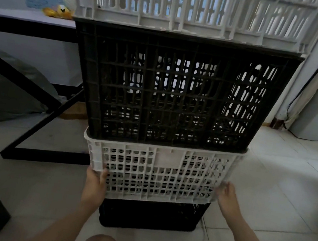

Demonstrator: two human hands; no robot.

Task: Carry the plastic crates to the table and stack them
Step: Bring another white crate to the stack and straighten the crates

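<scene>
A tall stack of slatted plastic crates stands on the tiled floor right in front of me. From the bottom up it has a black crate [150,216], a white crate [158,172], a large black crate [181,90] and another white crate [191,7] cut off by the frame's top. My left hand [96,183] grips the lower white crate's left corner, thumb on its front face. My right hand [225,194] is pressed against that crate's right side, fingers curled at its edge.
A table [29,18] with a black frame and crossed legs stands at the left, with a yellow soft toy [60,11] on its top. A grey-green bag [4,87] lies under it. A white pillar and cables are at the right. My knees show at the bottom.
</scene>
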